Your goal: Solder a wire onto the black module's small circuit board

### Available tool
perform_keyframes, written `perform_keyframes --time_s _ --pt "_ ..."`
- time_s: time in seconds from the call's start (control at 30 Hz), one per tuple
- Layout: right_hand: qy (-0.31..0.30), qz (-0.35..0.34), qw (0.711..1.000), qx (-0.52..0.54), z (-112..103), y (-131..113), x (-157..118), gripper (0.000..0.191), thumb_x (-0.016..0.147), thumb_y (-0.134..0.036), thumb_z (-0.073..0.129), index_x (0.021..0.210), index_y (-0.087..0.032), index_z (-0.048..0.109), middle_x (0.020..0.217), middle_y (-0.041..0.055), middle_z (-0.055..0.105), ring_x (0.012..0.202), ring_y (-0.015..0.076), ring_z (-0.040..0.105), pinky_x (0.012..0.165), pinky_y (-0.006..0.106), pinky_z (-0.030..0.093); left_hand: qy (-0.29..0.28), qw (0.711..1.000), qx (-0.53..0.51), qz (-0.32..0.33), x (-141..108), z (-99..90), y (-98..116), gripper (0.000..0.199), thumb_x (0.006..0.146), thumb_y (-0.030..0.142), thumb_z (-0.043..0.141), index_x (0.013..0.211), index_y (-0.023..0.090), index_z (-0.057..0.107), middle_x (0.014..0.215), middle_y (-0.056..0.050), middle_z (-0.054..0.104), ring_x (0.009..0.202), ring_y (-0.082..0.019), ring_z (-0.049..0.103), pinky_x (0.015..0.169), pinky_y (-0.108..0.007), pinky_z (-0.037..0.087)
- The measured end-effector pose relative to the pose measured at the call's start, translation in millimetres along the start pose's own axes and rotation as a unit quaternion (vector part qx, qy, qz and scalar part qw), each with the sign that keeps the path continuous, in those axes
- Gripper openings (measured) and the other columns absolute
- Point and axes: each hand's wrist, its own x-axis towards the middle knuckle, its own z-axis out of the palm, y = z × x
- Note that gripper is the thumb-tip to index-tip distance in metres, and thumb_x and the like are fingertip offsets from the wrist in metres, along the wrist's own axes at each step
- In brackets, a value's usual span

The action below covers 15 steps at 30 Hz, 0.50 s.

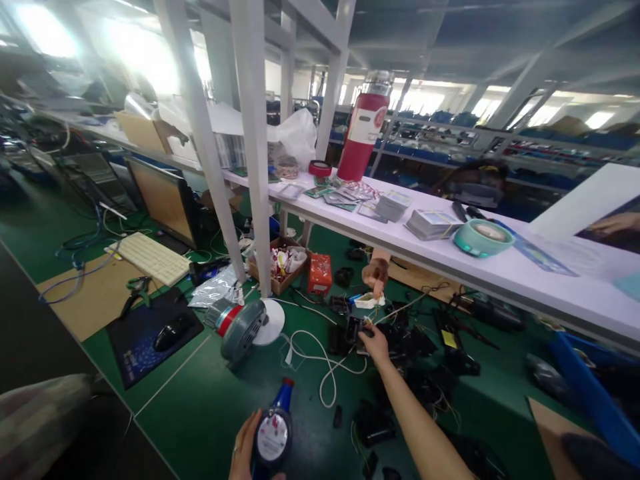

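Note:
My left hand [245, 445] is at the bottom centre, wrapped round a blue device [273, 433] with a round pale label and a red-tipped neck. Farther forward, my right hand [374, 342] reaches over the green table, its fingers closed on a small black part [355, 329] with thin wires. Just beyond it lies a white open housing [369, 301], touched by another person's hand [376, 275] that comes from under the shelf. Many black parts [410, 340] and wires lie around my right forearm. A white cable [327, 367] curls between my two hands.
A grey motor-like device with a red band [240, 327] stands left of centre. Beyond are a mouse [173, 331], keyboard [150, 259], monitor [163, 200] and red box [320, 272]. A white shelf [320, 207] crosses above, bearing a red bottle [363, 133] and card stacks. A blue bin [590, 393] is at right.

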Motion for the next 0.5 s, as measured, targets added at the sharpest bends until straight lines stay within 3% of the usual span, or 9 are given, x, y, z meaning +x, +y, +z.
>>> perform_keyframes --time_s 0.1,0.17,0.23,0.33,0.43,0.5 --pt "0.023 -0.009 0.999 0.025 -23.2 -2.5 -29.0 0.03 0.05 -0.037 0.064 0.07 -0.014 0.064 0.112 0.0181 0.057 0.113 0.0338 0.05 0.095 0.044 0.04 -0.014 1.0 0.02 0.001 8.9 -3.5 23.6 0.066 0.068 0.032 0.061 0.131 0.022 0.04 0.139 -0.013 0.031 0.127 -0.035 0.033 0.103 -0.06 0.029" --pt "0.037 -0.014 0.998 0.052 -40.2 -9.9 -55.6 0.029 0.048 -0.04 0.067 0.063 -0.016 0.061 0.128 0.0165 0.047 0.126 0.0341 0.036 0.103 0.042 0.033 -0.015 0.999 0.043 0.007 17.9 -6.2 38.4 0.062 0.071 0.033 0.06 0.13 0.024 0.042 0.141 -0.011 0.028 0.128 -0.034 0.031 0.103 -0.061 0.028" --pt "0.016 0.017 0.995 0.093 -52.1 -21.6 -85.4 0.036 0.05 -0.048 0.067 0.066 -0.016 0.06 0.115 0.0159 0.054 0.114 0.0339 0.047 0.091 0.046 0.044 -0.025 0.998 0.055 0.025 27.2 -6.9 53.3 0.057 0.074 0.035 0.06 0.127 0.025 0.044 0.141 -0.011 0.028 0.129 -0.034 0.03 0.103 -0.061 0.028" --pt "-0.059 0.077 0.981 0.165 -53.1 -45.5 -132.5 0.05 0.052 -0.057 0.066 0.079 -0.015 0.059 0.078 0.008 0.06 0.074 0.0245 0.058 0.057 0.04 0.053 -0.092 0.994 0.011 0.062 36.5 -3.0 80.1 0.052 0.077 0.035 0.06 0.126 0.027 0.044 0.139 -0.011 0.034 0.129 -0.033 0.033 0.103 -0.061 0.03" --pt "-0.117 0.123 0.952 0.255 -32.9 -69.9 -179.2 0.058 0.054 -0.058 0.068 0.091 -0.014 0.06 0.077 0.0042 0.06 0.06 0.016 0.054 0.05 0.034 0.051 -0.137 0.984 -0.078 0.086 38.8 2.4 110.0 0.064 0.078 0.036 0.061 0.134 0.029 0.032 0.139 -0.011 0.037 0.127 -0.032 0.037 0.101 -0.056 0.036" --pt "-0.137 0.164 0.91 0.354 -10.8 -81.1 -207.5 0.06 0.053 -0.055 0.072 0.095 -0.014 0.061 0.079 0.0038 0.063 0.061 0.014 0.055 0.053 0.03 0.05 -0.152 0.976 -0.13 0.085 40.0 3.4 124.1 0.078 0.075 0.034 0.064 0.139 0.029 0.02 0.142 -0.013 0.032 0.124 -0.03 0.041 0.099 -0.05 0.042"
